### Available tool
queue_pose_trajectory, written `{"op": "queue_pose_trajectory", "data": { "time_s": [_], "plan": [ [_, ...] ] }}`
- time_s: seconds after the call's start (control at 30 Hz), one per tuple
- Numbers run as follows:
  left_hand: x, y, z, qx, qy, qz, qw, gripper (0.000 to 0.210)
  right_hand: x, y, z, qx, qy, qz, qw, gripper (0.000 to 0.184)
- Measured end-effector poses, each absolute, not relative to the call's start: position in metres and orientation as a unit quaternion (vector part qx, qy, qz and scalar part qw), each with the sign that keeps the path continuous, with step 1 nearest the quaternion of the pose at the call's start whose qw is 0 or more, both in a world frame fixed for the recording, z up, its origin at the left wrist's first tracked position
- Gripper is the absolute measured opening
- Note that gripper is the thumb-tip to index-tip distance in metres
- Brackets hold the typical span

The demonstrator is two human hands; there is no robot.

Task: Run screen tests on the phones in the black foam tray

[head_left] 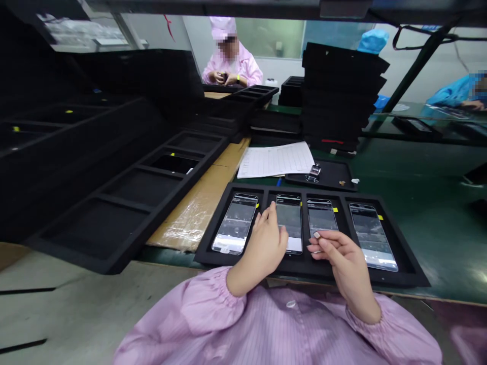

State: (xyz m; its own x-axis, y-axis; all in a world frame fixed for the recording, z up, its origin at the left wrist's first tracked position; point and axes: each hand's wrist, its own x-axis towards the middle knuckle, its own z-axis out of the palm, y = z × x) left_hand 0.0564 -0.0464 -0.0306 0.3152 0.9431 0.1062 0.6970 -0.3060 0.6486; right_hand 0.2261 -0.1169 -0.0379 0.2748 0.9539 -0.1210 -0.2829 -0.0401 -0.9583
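A black foam tray (304, 268) holds several smartphones with lit screens, each in its own compartment. My left hand (264, 243) is open over the left edge of the second phone (291, 223), its fingers stretched forward and apart; I cannot tell if they touch the screen. Between thumb and fingers, my right hand (348, 266) pinches a small whitish piece (317, 235) above the third phone (321, 215), whose lower part is hidden. The leftmost phone (235, 223) and the rightmost phone (371, 235) lie on either side. Small yellow tabs show beside the phones.
Printed sheets (276, 159) and a small black tray (331, 175) with a metal-looking item sit behind. At left, another foam tray (125, 187) rests partly on a brown board (190, 213). Black trays (338, 96) are stacked behind. A person in pink (232, 61) works across the table.
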Motion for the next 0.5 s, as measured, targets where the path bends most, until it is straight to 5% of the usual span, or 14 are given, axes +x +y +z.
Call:
{"op": "queue_pose_trajectory", "data": {
  "time_s": [0.3,0.5],
  "plan": [
    [0.057,-0.033,-0.027,0.566,0.48,0.376,0.554,0.091,0.226,-0.121,-0.025,-0.479,-0.309,0.557,0.605,0.039],
    [0.054,-0.024,-0.015,0.424,0.403,0.407,0.701,0.049,0.21,-0.143,-0.021,-0.404,-0.375,0.638,0.539,0.032]
  ]
}}
